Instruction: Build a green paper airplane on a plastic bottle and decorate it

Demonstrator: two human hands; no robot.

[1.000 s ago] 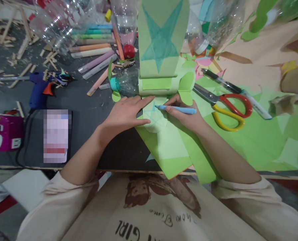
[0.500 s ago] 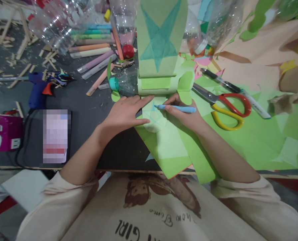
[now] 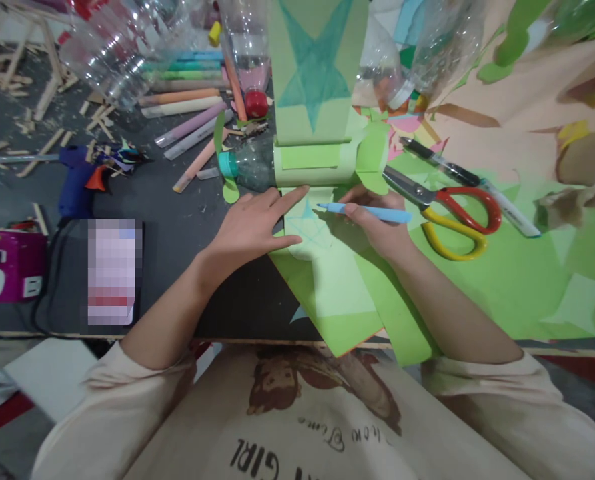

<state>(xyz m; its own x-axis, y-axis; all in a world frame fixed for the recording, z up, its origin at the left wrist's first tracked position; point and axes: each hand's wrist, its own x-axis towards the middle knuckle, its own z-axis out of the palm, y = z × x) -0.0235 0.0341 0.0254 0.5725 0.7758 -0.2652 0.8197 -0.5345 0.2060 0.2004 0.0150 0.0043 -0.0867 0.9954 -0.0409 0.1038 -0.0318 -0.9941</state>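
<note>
A plastic bottle (image 3: 255,165) wrapped in light green paper lies sideways, with a teal cap and leaf-shaped green paper pieces at its ends. Its far paper wing (image 3: 285,80) bears a star coloured in teal. On the near wing (image 3: 305,250) is a star outline whose top point is filled in. My left hand (image 3: 257,227) lies flat with fingers spread, its fingertips on the near wing's left side and by the bottle. My right hand (image 3: 377,223) grips a light blue marker (image 3: 390,215), its tip pointing left beside the star's top point.
Scissors (image 3: 460,200) with red and yellow handles lie right of my right hand, beside a black pen (image 3: 445,163). Green paper sheets (image 3: 517,287) spread across the right. At left are a blue glue gun (image 3: 75,180), a phone (image 3: 112,273) and several markers (image 3: 182,103).
My right hand and the marker have shifted right, drawing the tip back from the star's top point. The paper-wrapped bottle has tilted slightly. My left hand stays in place.
</note>
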